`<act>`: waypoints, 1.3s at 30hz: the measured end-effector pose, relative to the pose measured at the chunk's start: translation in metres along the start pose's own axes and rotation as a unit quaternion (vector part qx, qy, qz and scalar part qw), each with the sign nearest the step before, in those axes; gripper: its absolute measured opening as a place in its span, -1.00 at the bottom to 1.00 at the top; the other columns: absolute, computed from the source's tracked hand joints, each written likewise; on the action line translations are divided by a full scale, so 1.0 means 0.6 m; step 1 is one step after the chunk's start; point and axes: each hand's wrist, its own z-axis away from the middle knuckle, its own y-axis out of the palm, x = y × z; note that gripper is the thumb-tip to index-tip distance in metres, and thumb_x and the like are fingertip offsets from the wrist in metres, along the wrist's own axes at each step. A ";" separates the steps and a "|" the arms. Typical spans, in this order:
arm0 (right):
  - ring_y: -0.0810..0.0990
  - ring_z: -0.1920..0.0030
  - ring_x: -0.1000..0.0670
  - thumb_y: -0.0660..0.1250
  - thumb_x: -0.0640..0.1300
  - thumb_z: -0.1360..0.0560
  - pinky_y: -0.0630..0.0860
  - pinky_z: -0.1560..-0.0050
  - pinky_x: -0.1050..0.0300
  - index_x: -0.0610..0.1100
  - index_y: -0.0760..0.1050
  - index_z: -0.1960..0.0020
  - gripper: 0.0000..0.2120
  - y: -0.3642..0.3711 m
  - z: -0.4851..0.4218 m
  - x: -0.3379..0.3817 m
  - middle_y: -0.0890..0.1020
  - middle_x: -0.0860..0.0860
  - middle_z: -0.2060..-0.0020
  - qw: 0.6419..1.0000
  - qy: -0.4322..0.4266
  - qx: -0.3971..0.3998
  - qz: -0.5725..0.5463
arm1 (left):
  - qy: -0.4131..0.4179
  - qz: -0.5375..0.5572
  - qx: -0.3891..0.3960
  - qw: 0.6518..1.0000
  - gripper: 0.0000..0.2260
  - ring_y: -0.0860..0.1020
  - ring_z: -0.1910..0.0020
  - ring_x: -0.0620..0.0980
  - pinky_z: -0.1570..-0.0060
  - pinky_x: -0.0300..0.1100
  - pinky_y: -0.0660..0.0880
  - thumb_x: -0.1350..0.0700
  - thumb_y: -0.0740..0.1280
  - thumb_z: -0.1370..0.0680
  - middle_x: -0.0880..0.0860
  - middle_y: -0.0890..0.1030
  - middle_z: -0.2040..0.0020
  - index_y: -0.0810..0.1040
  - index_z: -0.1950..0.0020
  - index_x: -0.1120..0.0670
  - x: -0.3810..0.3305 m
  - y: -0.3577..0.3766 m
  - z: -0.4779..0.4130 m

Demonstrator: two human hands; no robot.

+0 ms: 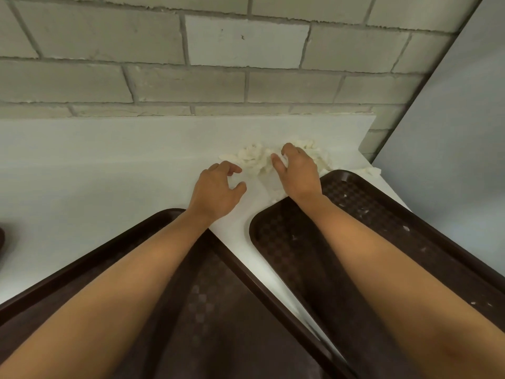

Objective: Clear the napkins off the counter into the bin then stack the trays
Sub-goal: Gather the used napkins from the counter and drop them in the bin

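- Left hand (218, 191) hovering low over the bare worktop (109, 165); fingers bent claw-wise, thumb held apart, nothing in its hold
- Right hand (297, 170) laid on the napkins (257, 160); fingers bent down into the paper, thumb and forefinger apart with crumpled paper between; cannot tell whether any of it is actually pinched
- Both forearms reaching forward, each crossing above a tray
- Napkins lying as one crumpled white pile on the worktop, near the back, just beyond the far end of the right tray (287, 236) and just beside the left hand's fingertips
- One stray napkin piece (370, 170) apart from the pile, at the far right corner of the right tray, near the worktop's edge
- Right tray dark brown, flat on the worktop, dotted with small white scraps (363, 212)
- Left tray (213, 310) same dark brown, beside the right one, a wedge of white worktop between them; not stacked
- Grey brick wall (218, 50) behind the worktop; pale flat panel (451, 132) at the right
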 end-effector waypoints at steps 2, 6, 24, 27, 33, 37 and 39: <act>0.41 0.23 -0.02 0.16 -0.02 -0.60 0.26 0.22 0.18 -0.23 0.43 -0.06 -0.73 -0.010 -0.002 -0.004 0.46 -0.06 0.19 1.000 -0.008 -0.018 -0.018 | 0.000 -0.001 -0.005 1.000 -0.65 0.48 -0.20 0.04 -0.08 -0.21 0.39 0.03 0.34 -0.51 0.07 0.51 -0.22 0.45 -0.28 0.07 -0.008 0.007 -0.017; 0.35 0.28 0.01 0.18 -0.07 -0.58 0.22 0.36 0.29 -0.14 0.31 0.13 -0.82 -0.033 -0.003 -0.019 0.40 -0.01 0.30 0.997 -0.021 -0.044 -0.056 | 0.005 -0.014 -0.008 1.000 -0.56 0.42 -0.26 0.06 -0.15 -0.13 0.39 0.03 0.35 -0.50 0.08 0.44 -0.28 0.35 -0.35 0.06 -0.025 0.023 -0.055; 0.32 0.36 0.11 0.21 -0.07 -0.57 0.25 0.34 0.38 -0.17 0.33 0.19 -0.77 -0.055 0.024 -0.079 0.37 0.06 0.37 0.995 -0.028 -0.031 -0.095 | 0.023 -0.225 0.017 0.974 -0.63 0.38 -0.24 0.14 -0.15 0.13 0.34 -0.17 0.13 -0.58 0.09 0.40 -0.28 0.39 -0.27 0.01 -0.039 0.118 -0.133; 0.29 0.40 0.12 0.22 -0.08 -0.57 0.23 0.36 0.37 -0.15 0.28 0.24 -0.75 -0.051 0.028 -0.086 0.29 0.13 0.42 0.994 -0.028 -0.039 -0.103 | 0.044 -0.250 0.009 0.967 -0.64 0.39 -0.19 0.15 -0.12 0.07 0.36 -0.13 0.12 -0.60 0.13 0.41 -0.23 0.39 -0.24 0.09 -0.031 0.125 -0.131; 0.25 0.41 0.12 0.23 -0.10 -0.56 0.22 0.37 0.36 -0.11 0.24 0.28 -0.72 -0.041 0.032 -0.090 0.26 0.12 0.43 0.992 -0.022 -0.035 -0.121 | 0.074 -0.184 0.023 0.980 -0.74 0.40 -0.06 0.14 0.03 -0.08 0.37 0.07 0.13 -0.62 0.20 0.45 -0.13 0.36 -0.19 0.23 -0.033 0.130 -0.128; 0.26 0.39 0.11 0.23 -0.10 -0.56 0.20 0.36 0.34 -0.15 0.27 0.27 -0.73 -0.041 0.034 -0.086 0.28 0.11 0.43 0.991 -0.017 -0.028 -0.126 | 0.047 -0.085 0.004 0.995 -0.83 0.44 0.12 0.08 0.16 -0.10 0.38 0.12 0.15 -0.61 0.18 0.47 -0.04 0.33 -0.12 0.20 -0.037 0.112 -0.116; 0.28 0.38 0.10 0.23 -0.09 -0.56 0.22 0.35 0.32 -0.18 0.28 0.24 -0.74 -0.043 0.033 -0.083 0.29 0.10 0.42 0.991 -0.014 -0.030 -0.127 | 0.036 -0.040 -0.010 0.998 -0.85 0.44 0.16 0.06 0.19 -0.11 0.35 0.13 0.16 -0.60 0.15 0.46 -0.03 0.31 -0.11 0.17 -0.041 0.102 -0.110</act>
